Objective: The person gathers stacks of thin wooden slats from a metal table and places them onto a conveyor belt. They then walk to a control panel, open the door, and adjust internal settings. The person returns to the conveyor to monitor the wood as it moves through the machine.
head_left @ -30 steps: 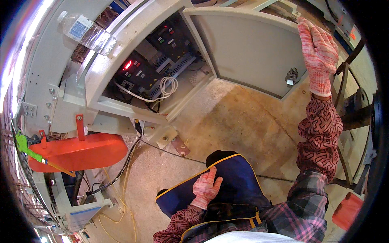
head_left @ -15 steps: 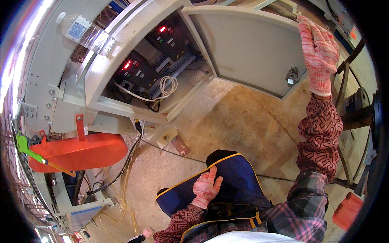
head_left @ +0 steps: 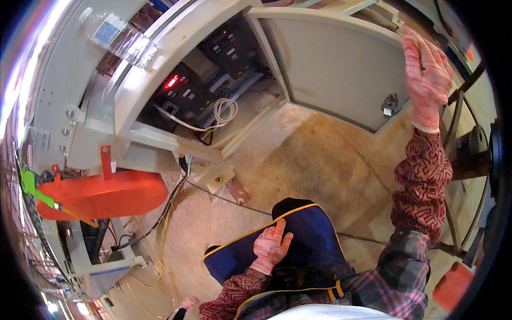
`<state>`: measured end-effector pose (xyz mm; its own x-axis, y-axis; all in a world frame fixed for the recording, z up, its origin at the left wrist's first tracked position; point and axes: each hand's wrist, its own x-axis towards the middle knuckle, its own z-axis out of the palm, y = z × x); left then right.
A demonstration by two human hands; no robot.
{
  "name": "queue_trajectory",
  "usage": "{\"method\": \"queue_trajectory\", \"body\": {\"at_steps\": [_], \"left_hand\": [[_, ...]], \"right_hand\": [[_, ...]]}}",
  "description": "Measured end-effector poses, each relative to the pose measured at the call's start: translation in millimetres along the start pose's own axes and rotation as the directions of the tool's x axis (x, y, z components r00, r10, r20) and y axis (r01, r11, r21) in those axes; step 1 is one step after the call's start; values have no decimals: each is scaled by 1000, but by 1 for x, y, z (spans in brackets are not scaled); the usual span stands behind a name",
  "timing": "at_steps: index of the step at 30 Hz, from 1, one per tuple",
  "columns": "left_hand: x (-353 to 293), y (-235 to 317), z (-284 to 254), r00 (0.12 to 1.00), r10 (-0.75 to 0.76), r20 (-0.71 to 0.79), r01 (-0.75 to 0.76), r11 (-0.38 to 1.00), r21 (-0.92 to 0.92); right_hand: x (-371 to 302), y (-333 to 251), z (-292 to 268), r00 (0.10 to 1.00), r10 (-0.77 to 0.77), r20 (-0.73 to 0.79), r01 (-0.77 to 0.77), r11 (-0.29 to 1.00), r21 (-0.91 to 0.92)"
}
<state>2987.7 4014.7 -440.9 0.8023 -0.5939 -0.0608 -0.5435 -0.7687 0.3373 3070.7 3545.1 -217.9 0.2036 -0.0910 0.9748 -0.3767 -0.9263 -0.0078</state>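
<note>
A pale grey metal cabinet stands with its flat, raised-rim grey metal door swung wide to its right. At the far outer edge of that door is the right hand, in a red-and-white knitted glove, its fingers straight and side by side along the rim; the thumb is hidden, so I cannot tell whether it pinches the edge. A dark metal frame rises just beside this hand, farther right of the cabinet, so room on that side is narrow.

Nearer the wearer than the cabinet, the left hand, gloved alike, rests flat on a navy cloth apron edged in yellow, fingers extended and partly spread, gripping nothing.

Between the cabinet door's lower edge and the apron, a broad stretch of stained concrete floor gives swinging room, with a thin black cable crossing it near the apron. Inside the cabinet, a looped white cable lies near the front sill, before black control units with a red-lit display. A transparent plastic bottle lies against the cabinet's upper left edge; a rounded orange-red guard sits below and left of it.
</note>
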Motion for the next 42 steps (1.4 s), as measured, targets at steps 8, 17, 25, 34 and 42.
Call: {"method": "queue_trajectory", "body": {"at_steps": [8, 17, 25, 34, 42], "left_hand": [[7, 8, -14, 999, -39, 37, 39, 999, -8], [1, 10, -12, 980, -142, 141, 148, 988, -31], [9, 10, -10, 989, -117, 90, 118, 993, -5], [6, 7, -4, 995, -93, 39, 93, 996, -8], [0, 4, -1, 995, -101, 22, 101, 995, -16]], "right_hand": [[-3, 18, -11, 979, 82, 186, -100, 991, 91], [-6, 15, -7, 952, 106, 287, -147, 982, 123], [1, 1, -9, 984, 69, 164, -73, 997, 21], [0, 2, -7, 993, 19, 113, -23, 999, 29], [2, -5, -12, 995, 20, 100, -24, 999, 37]]}}
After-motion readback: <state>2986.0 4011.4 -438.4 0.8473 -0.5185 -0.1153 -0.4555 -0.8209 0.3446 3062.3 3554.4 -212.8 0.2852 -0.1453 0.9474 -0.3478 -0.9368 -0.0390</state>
